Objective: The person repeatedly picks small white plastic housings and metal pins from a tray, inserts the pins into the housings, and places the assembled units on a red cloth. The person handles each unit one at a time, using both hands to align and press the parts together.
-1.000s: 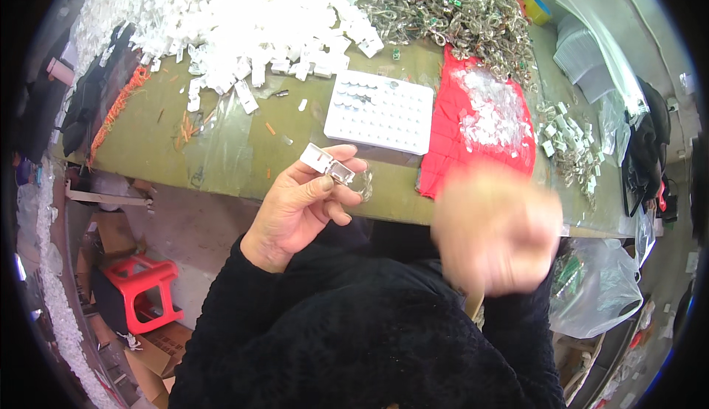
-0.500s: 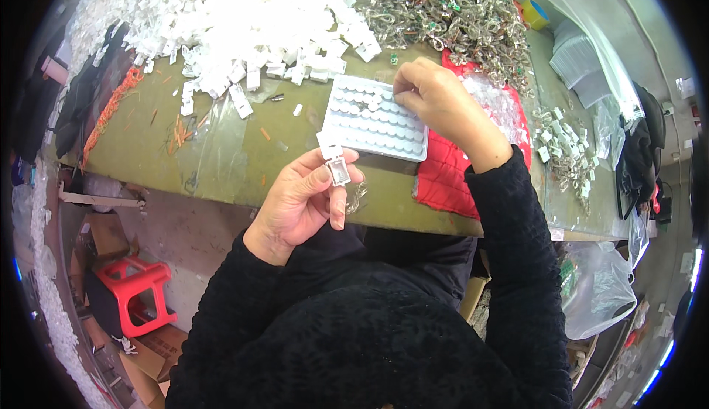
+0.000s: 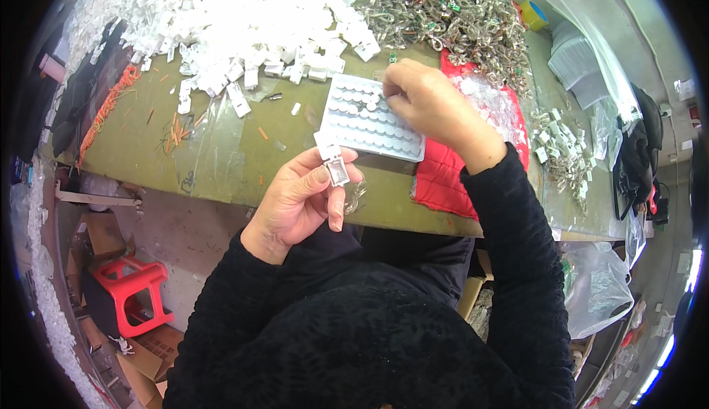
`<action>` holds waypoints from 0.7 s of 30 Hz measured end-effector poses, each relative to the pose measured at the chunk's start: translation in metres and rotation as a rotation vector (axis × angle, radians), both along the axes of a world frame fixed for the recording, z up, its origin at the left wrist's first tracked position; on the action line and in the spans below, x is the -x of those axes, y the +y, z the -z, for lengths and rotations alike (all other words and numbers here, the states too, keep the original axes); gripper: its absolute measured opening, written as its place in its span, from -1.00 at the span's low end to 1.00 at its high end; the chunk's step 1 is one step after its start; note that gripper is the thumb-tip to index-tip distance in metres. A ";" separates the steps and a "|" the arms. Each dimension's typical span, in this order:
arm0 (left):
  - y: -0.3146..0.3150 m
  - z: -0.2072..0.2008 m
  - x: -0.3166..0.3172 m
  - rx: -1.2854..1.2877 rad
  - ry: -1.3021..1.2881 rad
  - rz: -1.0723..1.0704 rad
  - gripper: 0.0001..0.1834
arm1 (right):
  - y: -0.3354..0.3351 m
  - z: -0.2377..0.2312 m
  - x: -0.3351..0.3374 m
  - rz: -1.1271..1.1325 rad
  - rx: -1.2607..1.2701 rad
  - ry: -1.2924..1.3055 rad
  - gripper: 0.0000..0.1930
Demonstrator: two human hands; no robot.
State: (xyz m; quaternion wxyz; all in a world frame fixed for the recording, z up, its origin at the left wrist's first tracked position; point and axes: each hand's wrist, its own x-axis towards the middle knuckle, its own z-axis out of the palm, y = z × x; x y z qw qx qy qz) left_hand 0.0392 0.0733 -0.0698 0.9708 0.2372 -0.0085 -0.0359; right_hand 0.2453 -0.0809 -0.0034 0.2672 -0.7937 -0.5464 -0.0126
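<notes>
White case stays pinched in your left hand; your right hand has swung onto the tray's far-right corner, grip unclear.

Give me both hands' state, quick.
Left hand: closed, holding an open white case.
Right hand: fingers bent over the white tray; grip cannot be told.

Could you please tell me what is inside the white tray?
The white tray shows rows of pale, rounded shapes; whether they are loose pieces or moulded pockets is unclear. The right hand covers its far right corner, so anything there cannot be seen.
</notes>
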 end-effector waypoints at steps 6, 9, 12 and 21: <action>0.001 0.000 -0.001 -0.012 0.004 -0.003 -0.59 | 0.010 -0.003 -0.003 0.070 -0.008 0.196 -0.78; 0.001 -0.003 -0.002 -0.026 0.034 0.005 -0.61 | 0.018 -0.007 -0.006 0.062 0.069 0.195 -0.73; -0.002 -0.008 -0.002 -0.097 0.095 -0.035 -0.59 | 0.020 -0.008 -0.004 0.084 0.179 0.162 -0.74; 0.001 -0.005 -0.002 -0.028 0.040 0.004 -0.61 | 0.004 -0.006 0.003 0.164 0.191 0.137 -0.83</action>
